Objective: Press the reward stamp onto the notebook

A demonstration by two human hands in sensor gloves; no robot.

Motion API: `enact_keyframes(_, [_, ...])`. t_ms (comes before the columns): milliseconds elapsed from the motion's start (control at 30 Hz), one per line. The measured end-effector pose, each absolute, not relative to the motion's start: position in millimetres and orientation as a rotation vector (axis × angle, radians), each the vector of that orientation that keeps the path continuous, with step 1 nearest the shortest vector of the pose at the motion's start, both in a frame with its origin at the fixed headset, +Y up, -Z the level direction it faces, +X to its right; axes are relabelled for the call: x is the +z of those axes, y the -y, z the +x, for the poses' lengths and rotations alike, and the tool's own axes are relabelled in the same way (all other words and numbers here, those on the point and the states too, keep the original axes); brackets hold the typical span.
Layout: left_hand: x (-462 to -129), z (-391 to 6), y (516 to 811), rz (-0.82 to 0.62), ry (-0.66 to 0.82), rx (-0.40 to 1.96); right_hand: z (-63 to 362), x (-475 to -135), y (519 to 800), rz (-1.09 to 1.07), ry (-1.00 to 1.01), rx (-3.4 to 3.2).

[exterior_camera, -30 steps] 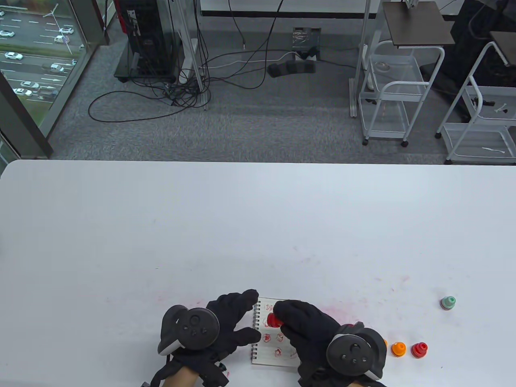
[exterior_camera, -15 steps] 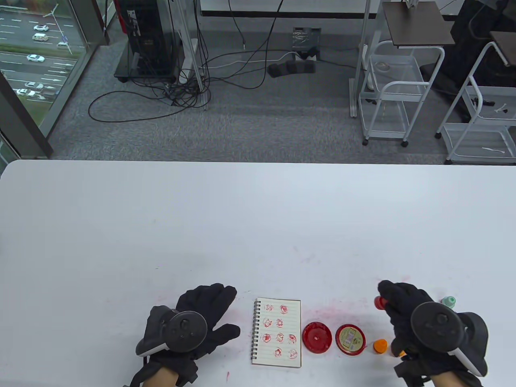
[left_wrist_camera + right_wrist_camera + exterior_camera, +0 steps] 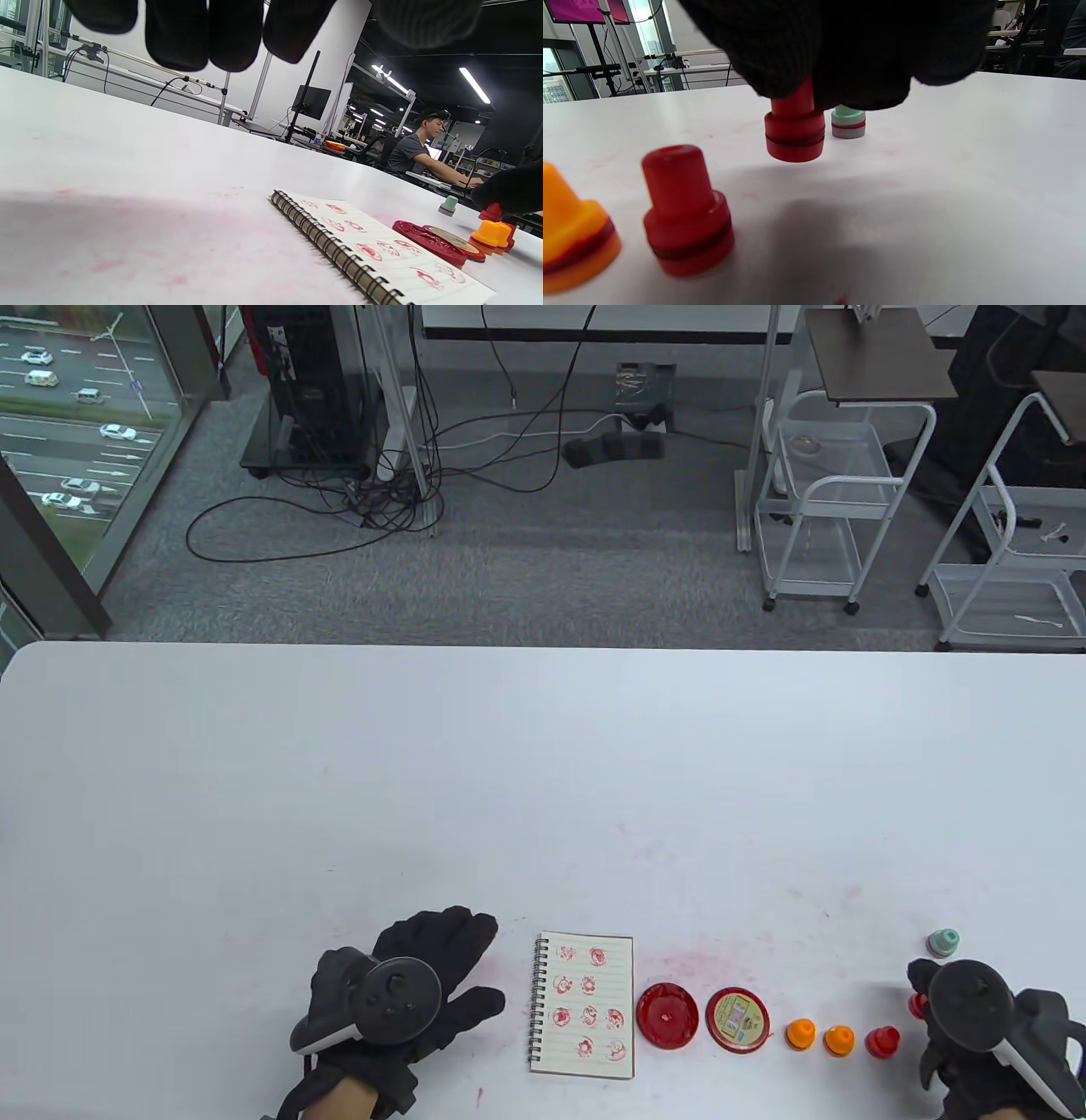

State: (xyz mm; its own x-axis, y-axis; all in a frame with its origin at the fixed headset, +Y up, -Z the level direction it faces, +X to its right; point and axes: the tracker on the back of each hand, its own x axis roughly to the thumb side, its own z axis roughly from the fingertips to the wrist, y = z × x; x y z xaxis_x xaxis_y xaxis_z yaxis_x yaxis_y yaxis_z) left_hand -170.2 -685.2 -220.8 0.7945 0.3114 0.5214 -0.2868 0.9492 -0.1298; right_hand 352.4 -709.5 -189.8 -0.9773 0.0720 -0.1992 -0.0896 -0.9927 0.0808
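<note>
**Red stamp held at the far right, notebook lying apart**

We see the right hand (image 3: 976,1035) at the 5 o'clock corner of the white table (image 3: 543,780), its gloved fingers (image 3: 840,51) curled round the top of a red plastic reward stamp (image 3: 795,133). In the right wrist view the stamp hangs upright with its base just over the table, a shadow under it; whether it touches the surface we cannot tell.

The small spiral-bound notebook with lined pages (image 3: 584,1006) lies flat at 6 o'clock, well apart from that stamp, its open page already carrying rows of red prints.

The left hand (image 3: 407,993) rests palm down on the table just at 9 o'clock of the notebook, fingers spread and straight, holding nothing and not touching the spiral.

From the notebook toward 3 o'clock runs a row: a round red ink pad (image 3: 667,1016), its round red lid with a yellow-green label (image 3: 737,1020), two orange stamps (image 3: 819,1037), then a second red stamp (image 3: 882,1042) standing upright just beside the right hand. A pale green stamp (image 3: 943,942) stands at 12 o'clock of that hand. Pink ink smudges (image 3: 704,963) mark the table around the notebook.
</note>
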Motion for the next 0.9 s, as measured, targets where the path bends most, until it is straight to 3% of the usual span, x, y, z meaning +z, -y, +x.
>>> enact_keyframes(300, [-222,-172,686,-0.066,0.554,0.315,346,-199,720,-0.251,-0.315,3.133])
enact_keyframes(600, [-223,-172,687,-0.083,0.542,0.307,377,-207,678,-0.341,-0.068,2.996])
enact_keyframes(733, [-225,-177,688,-0.086,0.512,0.316,390,-221,676,-0.376,-0.11,3.033])
enact_keyframes(900, [-227,-180,691,-0.096,0.493,0.323,398,-239,693,-0.388,-0.199,3.026])
